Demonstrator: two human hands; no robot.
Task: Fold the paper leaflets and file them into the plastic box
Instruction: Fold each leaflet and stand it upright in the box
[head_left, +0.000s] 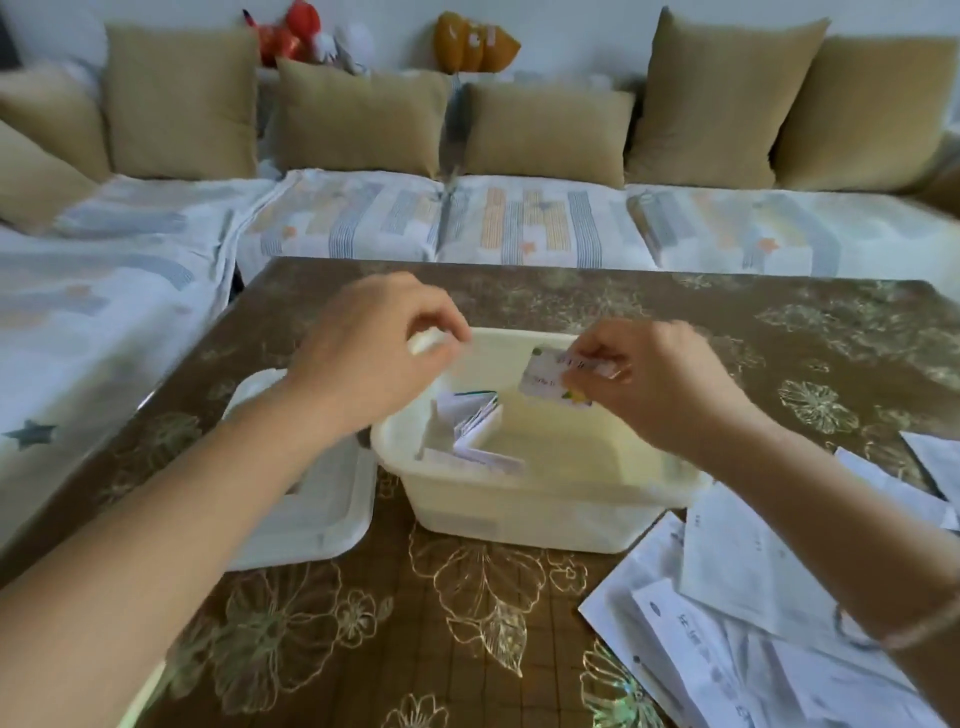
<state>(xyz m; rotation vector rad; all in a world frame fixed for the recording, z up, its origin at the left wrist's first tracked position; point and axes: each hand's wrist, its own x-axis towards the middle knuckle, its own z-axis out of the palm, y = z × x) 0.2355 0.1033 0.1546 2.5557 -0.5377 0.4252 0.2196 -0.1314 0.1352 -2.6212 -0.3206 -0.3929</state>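
A white plastic box (524, 512) stands open on the table in front of me. Several folded leaflets (475, 426) lie in its left part. My right hand (654, 384) hovers over the box's right side, pinching a small folded leaflet (550, 382) between thumb and fingers. My left hand (374, 348) is above the box's left rim with fingers curled; whether it holds anything is unclear. A pile of flat, unfolded leaflets (727, 613) lies on the table at the lower right, partly under my right forearm.
The box's white lid (317, 512) lies flat just left of the box, under my left forearm. The table (395, 623) has a brown floral cover. A sofa (519, 223) with tan cushions runs along the far and left sides.
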